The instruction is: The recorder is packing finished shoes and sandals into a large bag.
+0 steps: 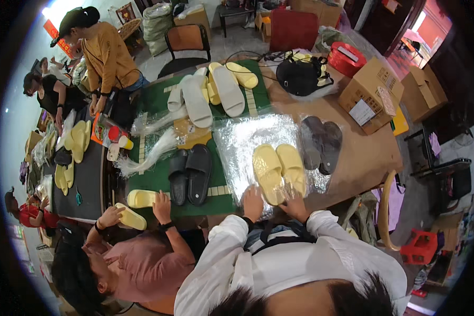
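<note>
Likely aligning step: left hand (253, 203) and right hand (295, 206) sat at yellow slides (268, 176)' 6 o'clock, grips unclear; next probably called for lifting plastic film (237, 150).

Front slippers (267, 171) rest on a plastic bag (237, 137) near the front edge of the desk (368, 163). A second pair (314, 137) lies right of them; a third pair (198, 174) lies left, on a mat (151, 183). Stacked slippers (229, 95) occupy the mat's rear. A carton (370, 92) stands right rear.
</note>
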The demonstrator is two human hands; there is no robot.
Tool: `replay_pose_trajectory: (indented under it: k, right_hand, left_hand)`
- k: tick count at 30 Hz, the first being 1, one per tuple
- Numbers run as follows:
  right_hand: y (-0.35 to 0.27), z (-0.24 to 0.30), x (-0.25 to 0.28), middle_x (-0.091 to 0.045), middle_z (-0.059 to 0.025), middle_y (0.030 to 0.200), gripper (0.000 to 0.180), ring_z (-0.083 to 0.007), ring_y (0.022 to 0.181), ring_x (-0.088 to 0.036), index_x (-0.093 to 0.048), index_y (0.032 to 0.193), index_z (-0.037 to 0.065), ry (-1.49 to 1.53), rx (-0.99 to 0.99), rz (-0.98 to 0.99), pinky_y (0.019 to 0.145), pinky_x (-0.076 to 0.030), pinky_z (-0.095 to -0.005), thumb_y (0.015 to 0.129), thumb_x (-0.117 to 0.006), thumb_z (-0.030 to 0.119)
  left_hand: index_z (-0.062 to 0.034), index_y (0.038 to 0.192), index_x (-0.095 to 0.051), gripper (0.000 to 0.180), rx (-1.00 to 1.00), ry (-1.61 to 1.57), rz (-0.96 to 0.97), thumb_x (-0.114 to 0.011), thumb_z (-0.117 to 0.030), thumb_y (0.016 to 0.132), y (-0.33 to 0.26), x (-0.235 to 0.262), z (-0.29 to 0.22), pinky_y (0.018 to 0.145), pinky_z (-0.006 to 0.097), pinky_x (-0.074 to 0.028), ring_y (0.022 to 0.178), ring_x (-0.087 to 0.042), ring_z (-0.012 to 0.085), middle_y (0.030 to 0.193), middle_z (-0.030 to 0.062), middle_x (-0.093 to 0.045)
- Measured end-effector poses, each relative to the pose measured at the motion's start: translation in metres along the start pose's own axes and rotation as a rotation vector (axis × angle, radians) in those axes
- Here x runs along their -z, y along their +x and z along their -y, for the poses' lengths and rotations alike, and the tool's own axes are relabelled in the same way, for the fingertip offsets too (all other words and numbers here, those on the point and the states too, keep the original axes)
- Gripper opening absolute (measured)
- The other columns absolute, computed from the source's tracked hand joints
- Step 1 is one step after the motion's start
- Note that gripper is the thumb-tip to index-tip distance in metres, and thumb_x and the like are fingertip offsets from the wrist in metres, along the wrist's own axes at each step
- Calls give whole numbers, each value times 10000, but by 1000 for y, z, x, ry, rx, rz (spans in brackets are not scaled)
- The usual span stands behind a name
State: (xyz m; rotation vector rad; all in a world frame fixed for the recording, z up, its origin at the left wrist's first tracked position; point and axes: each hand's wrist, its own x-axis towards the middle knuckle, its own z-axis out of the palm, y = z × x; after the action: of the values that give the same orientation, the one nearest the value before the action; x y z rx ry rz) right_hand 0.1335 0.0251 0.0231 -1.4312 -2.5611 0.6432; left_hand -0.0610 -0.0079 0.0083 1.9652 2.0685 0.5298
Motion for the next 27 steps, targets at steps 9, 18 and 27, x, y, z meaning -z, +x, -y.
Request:
replay_pose_trajectory:
  k: [9,18,27]
  right_hand:
    - [-4,-19,6,-424,-240,1193,659,-508,1146,-244,-420,1233,131,-50,-135,-82,961,-212,-533,655,-664,332]
    - [18,-52,-2,-580,-84,644,262,-157,580,-542,-568,833,-45,586,-433,-175,533,-426,-272,674,-663,141]
    - [13,-69,-28,-617,-126,663,266,-168,616,-565,-636,750,-25,987,-473,287,570,-444,-293,770,-598,238]
  left_hand:
    - [-21,1076,-431,316,184,-22,192,-422,-44,761,7,8,-5,624,445,-449,713,-560,361,918,210,-543]
    - [-35,1015,-419,284,259,-223,120,-485,-43,739,-8,-15,10,649,455,-433,757,-547,391,833,203,-548]
    - [1,950,-451,194,194,-447,208,-436,-10,757,-12,-17,16,722,400,-427,856,-532,378,850,211,-550]
